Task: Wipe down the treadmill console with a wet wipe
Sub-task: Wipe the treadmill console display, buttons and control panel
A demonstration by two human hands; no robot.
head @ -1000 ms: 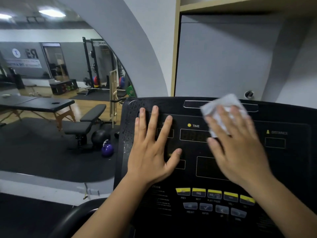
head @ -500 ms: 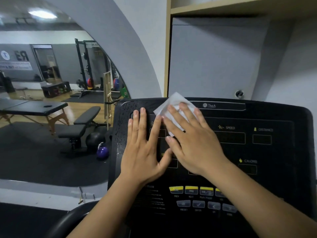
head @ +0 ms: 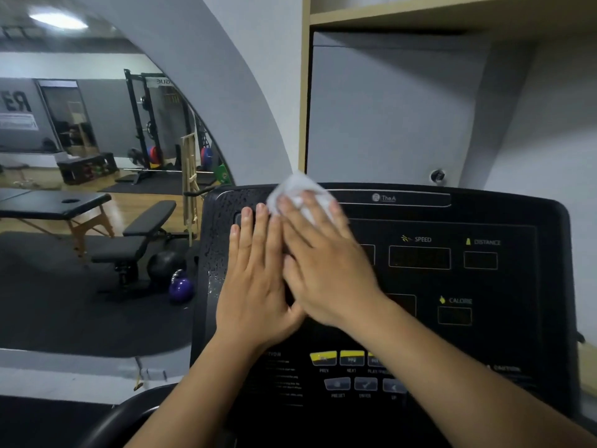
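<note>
The black treadmill console (head: pixel 484 221) fills the lower right of the head view, with dark display windows and yellow and grey buttons. My left hand (head: pixel 255 279) lies flat on its left part, fingers together, holding nothing. My right hand (head: pixel 323 260) presses a white wet wipe (head: pixel 297 192) against the console's upper left edge, its side overlapping my left hand's fingers. Only the wipe's top pokes out above my fingertips. Water droplets speckle the console's left border.
A grey wall and a wooden shelf edge (head: pixel 420 14) rise right behind the console. A mirror on the left shows a weight bench (head: pixel 139 244), a purple kettlebell (head: pixel 181 287), a massage table (head: pixel 55 205) and a squat rack. A black handrail (head: pixel 129 412) curves at the bottom left.
My right hand has slid the wipe leftward across the top of the console, from its middle to the upper left, until it overlaps my left hand. The left hand stayed flat in place.
</note>
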